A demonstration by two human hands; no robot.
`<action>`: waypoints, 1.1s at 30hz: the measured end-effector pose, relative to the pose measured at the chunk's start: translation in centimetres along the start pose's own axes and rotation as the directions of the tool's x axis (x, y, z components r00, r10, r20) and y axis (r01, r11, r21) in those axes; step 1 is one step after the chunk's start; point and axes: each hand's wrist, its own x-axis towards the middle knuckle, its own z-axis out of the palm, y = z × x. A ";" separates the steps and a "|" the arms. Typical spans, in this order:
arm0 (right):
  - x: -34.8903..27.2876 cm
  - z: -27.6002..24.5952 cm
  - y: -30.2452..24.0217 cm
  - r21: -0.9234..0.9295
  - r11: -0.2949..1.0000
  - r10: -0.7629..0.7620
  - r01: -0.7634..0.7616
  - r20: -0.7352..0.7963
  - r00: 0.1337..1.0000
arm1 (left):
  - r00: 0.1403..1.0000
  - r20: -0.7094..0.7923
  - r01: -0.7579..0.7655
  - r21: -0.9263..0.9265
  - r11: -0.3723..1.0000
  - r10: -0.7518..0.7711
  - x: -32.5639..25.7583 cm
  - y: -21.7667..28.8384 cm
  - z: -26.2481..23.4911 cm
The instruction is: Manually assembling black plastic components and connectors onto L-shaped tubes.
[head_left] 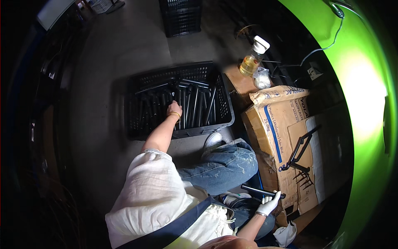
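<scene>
My left hand (174, 108), bare with a yellow bracelet at the wrist, reaches into a black plastic crate (182, 132). Its fingers are closed among long black bars (192, 106), but what they grip is lost in the dark. At the lower right my right hand (268, 205), in a white glove, is closed around one end of a black bar (255, 189). That bar slants out to the left, above my legs. Beside this hand, a folded black jointed frame (299, 151) lies on a cardboard box (273, 133).
Behind the box stand a bottle of yellow liquid (250, 64) with a white top and a clear plastic bag (261, 78). Stacked black crates (181, 18) rise at the far side. A bright green panel (352, 83) curves along the right, and a white cloth (286, 234) lies below my right hand.
</scene>
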 end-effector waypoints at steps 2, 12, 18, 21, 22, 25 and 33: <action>0.4 0.0 0.2 -0.016 1.000 0.004 -0.004 -0.039 0.999 | 1.000 0.009 -0.012 0.026 1.000 0.011 -0.7 1.1 -1.0; 1.1 0.6 0.5 -0.064 0.998 -0.003 0.000 -0.054 0.999 | 0.948 -0.114 -0.274 0.180 0.945 0.296 -3.1 1.1 -1.3; 1.6 0.0 0.7 -0.062 0.998 -0.010 0.007 -0.043 0.999 | 0.950 -0.097 -0.245 0.360 0.900 0.297 -3.5 2.5 -0.5; 1.1 0.2 0.5 -0.070 0.997 -0.021 0.018 -0.039 0.999 | 0.986 -0.079 -0.124 0.246 0.961 0.147 -2.5 2.3 0.3; 1.0 0.2 0.4 -0.074 0.997 -0.018 0.015 -0.041 0.999 | 0.997 -0.051 -0.054 0.112 0.992 0.060 -2.2 2.1 0.4; 0.7 0.0 0.4 -0.076 0.997 -0.021 0.018 -0.040 0.999 | 1.000 -0.016 -0.018 -0.110 0.994 0.016 -1.1 0.8 1.4; 1.0 -0.2 0.4 -0.105 0.994 -0.020 0.019 -0.007 1.000 | 0.987 0.053 -0.096 -0.555 0.826 0.151 -1.6 -2.3 0.9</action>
